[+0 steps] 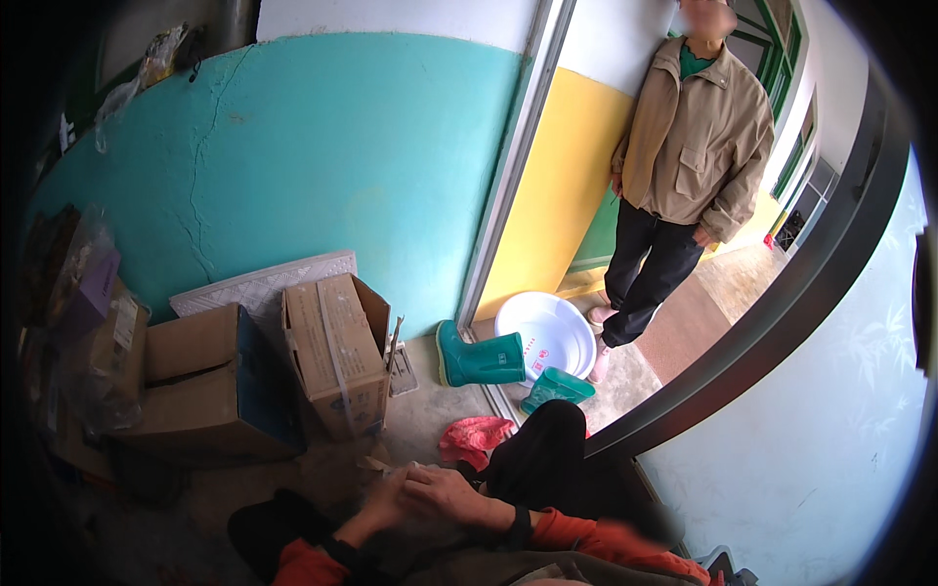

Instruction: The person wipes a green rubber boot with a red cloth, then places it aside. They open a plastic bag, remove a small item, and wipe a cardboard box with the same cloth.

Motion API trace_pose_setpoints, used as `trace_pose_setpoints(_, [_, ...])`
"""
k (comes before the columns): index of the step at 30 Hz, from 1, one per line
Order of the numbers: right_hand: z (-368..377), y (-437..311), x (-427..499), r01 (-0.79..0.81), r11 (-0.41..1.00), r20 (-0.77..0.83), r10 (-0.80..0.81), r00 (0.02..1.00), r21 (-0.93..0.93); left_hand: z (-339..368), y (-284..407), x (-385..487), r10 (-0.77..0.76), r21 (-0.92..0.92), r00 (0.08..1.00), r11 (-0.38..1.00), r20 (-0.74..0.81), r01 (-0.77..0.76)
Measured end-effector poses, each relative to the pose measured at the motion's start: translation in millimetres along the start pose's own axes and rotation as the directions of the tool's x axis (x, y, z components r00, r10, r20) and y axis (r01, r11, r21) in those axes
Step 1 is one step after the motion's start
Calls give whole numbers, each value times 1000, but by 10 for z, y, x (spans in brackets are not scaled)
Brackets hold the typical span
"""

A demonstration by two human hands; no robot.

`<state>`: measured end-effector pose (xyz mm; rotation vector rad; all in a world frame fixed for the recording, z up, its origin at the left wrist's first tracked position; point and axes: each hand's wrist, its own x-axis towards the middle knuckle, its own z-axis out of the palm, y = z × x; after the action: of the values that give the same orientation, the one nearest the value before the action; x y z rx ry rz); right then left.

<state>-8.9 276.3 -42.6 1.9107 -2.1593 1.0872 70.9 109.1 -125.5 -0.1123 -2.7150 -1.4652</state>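
My left hand [384, 504] and my right hand [448, 495] meet low in the picture, between my dark-trousered knees. Their fingers are bent together and overlap. Something small and pale seems to show at the fingertips, but it is too hidden to name or to tell which hand has it. Just beyond the hands, a crumpled red plastic bag [475, 438] lies on the floor. Farther off, one green rubber boot [484, 360] rests on its side against a white plastic basin [538, 329]. Another green rubber boot [555, 390] is partly hidden behind my knee.
Cardboard boxes [333, 351] and an open carton [194, 395] stand at the left by the teal wall [344, 161]. A person in a tan jacket [685, 146] stands beyond the door track. A dark-framed door panel [791, 410] fills the right side.
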Motion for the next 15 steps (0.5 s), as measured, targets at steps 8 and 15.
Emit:
trace_pose_setpoints(8, [-27,-36,-45,-68,991,95,58,994,113,234,-165,-134,129,-57,981,991,143,-122])
trace_pose_setpoints(15, [42,384,-180,-214,931,89,196,977,295,251,-124,-105,44,-86,999,995,2,-44])
